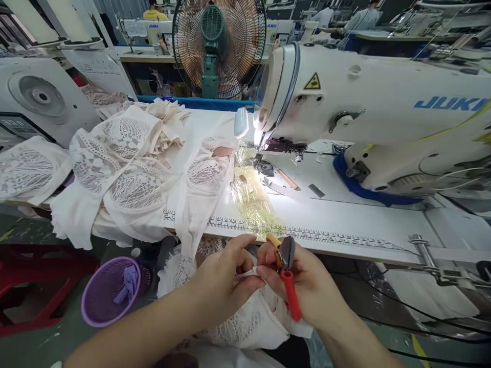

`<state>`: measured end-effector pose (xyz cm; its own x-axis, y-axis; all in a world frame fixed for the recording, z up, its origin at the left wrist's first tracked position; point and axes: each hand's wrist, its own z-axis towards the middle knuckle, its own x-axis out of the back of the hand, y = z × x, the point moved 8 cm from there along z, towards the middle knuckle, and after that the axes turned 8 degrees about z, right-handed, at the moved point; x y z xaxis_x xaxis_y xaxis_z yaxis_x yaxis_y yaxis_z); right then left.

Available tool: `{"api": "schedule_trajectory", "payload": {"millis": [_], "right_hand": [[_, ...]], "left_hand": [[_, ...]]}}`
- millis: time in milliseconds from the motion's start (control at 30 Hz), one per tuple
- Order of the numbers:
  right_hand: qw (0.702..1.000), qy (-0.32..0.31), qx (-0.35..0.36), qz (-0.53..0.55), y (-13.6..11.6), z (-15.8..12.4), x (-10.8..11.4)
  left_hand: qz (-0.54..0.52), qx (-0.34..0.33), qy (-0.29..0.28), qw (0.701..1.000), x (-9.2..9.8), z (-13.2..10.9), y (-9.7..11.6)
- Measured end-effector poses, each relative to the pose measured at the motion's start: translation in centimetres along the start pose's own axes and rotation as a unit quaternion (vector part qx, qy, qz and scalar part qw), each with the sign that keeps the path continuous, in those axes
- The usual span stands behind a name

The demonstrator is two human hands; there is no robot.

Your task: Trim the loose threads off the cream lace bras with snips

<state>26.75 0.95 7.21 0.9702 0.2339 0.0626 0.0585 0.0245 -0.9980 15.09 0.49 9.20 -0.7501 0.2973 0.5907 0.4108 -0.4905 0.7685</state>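
Observation:
In front of the table edge, my left hand (220, 283) pinches a thin white strap (247, 273) between thumb and fingertips. My right hand (310, 283) is closed, its thumb and finger on the strap's other end. That same hand also holds pliers (291, 294) with a red handle, a dark head and an orange-yellow part. Below both hands a white lace bra (245, 324) lies over my lap. Another lace bra (207, 174) rests on the table left of the needle area, its band hanging over the edge. A clear yellowish plastic sheet (251, 199) lies beside it.
A white sewing machine (368, 97) fills the right side. A screwdriver-like tool (288, 179) lies near its needle. Lace bras (130, 168) are heaped at left, beside another machine (42, 97). A fan (218, 46) stands behind. A purple basket (94, 301) and red stool (42, 286) are lower left.

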Motion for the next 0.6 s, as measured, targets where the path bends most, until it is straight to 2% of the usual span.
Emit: {"api": "schedule_trajectory", "payload": {"millis": [167,267,367,433,500,600], "right_hand": [[0.999,-0.03,0.003,0.041,-0.5,0.8,-0.8],[0.998,-0.043,0.006,0.047,-1.0,1.4,-1.2],[0.999,-0.051,0.015,-0.006,-0.8,1.4,-1.1],[0.997,-0.051,0.027,-0.049,0.0,1.0,-1.0],[0.996,-0.054,0.039,-0.062,1.1,0.2,-1.2],[0.996,-0.057,0.047,-0.043,2.8,-1.0,-2.0]], "left_hand": [[0.031,0.04,-0.012,0.999,0.9,0.0,-0.3],[-0.043,0.112,0.007,0.993,1.3,-0.5,-1.9],[-0.2,0.238,0.044,0.949,1.5,-1.8,-4.8],[-0.272,0.292,0.084,0.913,1.9,-2.7,-6.2],[-0.296,0.312,0.117,0.895,2.5,-3.2,-7.0],[-0.293,0.319,0.135,0.891,3.1,-3.3,-7.3]]}}
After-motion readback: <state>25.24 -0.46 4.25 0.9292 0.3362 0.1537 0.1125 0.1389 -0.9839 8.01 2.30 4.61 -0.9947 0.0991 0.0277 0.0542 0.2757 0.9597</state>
